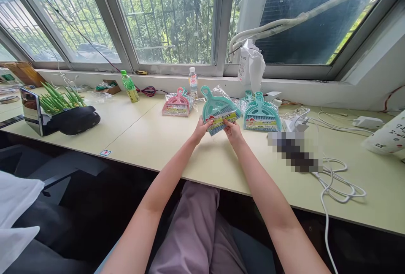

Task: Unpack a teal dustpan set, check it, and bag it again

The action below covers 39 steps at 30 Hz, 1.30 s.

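Note:
My left hand (201, 129) and my right hand (233, 132) both grip the lower edge of a teal mini dustpan-and-brush set (218, 108) wrapped in clear plastic, with a yellow label across its bottom. The set is tilted up off the pale desk (164, 143), handle pointing away from me. A pink set (176, 104) lies to its left. A stack of teal sets (261, 114) lies just to its right.
A water bottle (193, 82) stands behind the sets, a green bottle (130, 86) further left. Green sticks (58, 99) rest on a black object at far left. White cables (335, 181), a blurred dark item (294, 151) and a charger (366, 121) lie at right.

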Each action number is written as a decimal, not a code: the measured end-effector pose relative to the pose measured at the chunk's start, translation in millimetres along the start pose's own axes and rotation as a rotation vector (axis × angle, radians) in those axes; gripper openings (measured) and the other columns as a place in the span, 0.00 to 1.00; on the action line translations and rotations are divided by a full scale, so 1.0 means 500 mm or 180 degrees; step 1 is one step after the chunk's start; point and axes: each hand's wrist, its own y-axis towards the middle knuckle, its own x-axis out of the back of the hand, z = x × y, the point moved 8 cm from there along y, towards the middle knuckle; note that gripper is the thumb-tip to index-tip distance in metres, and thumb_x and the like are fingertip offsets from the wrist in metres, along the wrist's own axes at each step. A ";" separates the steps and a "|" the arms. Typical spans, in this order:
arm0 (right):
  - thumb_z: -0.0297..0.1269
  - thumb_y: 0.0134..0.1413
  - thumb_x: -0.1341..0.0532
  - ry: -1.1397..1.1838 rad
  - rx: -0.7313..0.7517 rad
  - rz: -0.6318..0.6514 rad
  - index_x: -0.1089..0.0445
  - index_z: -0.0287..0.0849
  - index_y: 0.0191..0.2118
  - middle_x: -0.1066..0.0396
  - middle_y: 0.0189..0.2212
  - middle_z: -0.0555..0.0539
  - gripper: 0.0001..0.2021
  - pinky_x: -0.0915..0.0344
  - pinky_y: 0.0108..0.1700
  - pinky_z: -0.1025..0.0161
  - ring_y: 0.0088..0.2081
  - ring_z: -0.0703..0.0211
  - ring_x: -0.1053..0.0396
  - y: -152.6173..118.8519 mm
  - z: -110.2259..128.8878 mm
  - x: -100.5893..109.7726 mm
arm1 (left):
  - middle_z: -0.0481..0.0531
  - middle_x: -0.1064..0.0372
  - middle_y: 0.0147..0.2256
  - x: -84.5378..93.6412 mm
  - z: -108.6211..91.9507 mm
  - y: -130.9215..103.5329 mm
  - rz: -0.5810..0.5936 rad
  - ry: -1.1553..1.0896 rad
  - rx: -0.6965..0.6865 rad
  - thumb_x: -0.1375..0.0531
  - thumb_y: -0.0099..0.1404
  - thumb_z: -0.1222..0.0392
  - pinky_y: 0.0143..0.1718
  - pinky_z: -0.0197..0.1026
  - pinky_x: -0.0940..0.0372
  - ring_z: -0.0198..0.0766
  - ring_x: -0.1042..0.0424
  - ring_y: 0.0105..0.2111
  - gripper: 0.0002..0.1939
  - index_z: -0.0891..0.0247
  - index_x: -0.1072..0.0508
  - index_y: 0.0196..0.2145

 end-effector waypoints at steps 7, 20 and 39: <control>0.19 0.44 0.36 -0.0276 -0.0276 0.0220 0.31 0.41 0.36 0.23 0.31 0.48 0.12 0.24 0.47 0.56 0.40 0.56 0.23 0.012 0.011 0.002 | 0.57 0.31 0.49 -0.004 0.001 -0.003 0.0111 0.0145 0.0067 0.35 0.55 0.47 0.42 0.52 0.30 0.48 0.28 0.45 0.29 0.60 0.40 0.48; 0.36 0.50 0.34 -0.0331 -0.0312 -0.0219 0.32 0.44 0.37 0.24 0.30 0.47 0.08 0.23 0.41 0.55 0.39 0.54 0.24 0.033 0.001 0.034 | 0.57 0.33 0.48 -0.006 0.007 0.004 0.0173 0.0357 -0.0015 0.32 0.52 0.49 0.43 0.53 0.31 0.51 0.30 0.47 0.31 0.60 0.43 0.48; 0.53 0.48 0.37 -0.0719 0.0046 0.0106 0.33 0.48 0.38 0.25 0.34 0.47 0.16 0.26 0.44 0.54 0.44 0.52 0.27 0.044 0.011 0.034 | 0.59 0.33 0.53 -0.016 -0.007 -0.005 0.0205 0.0236 -0.0009 0.34 0.54 0.54 0.41 0.48 0.30 0.52 0.32 0.51 0.32 0.60 0.43 0.53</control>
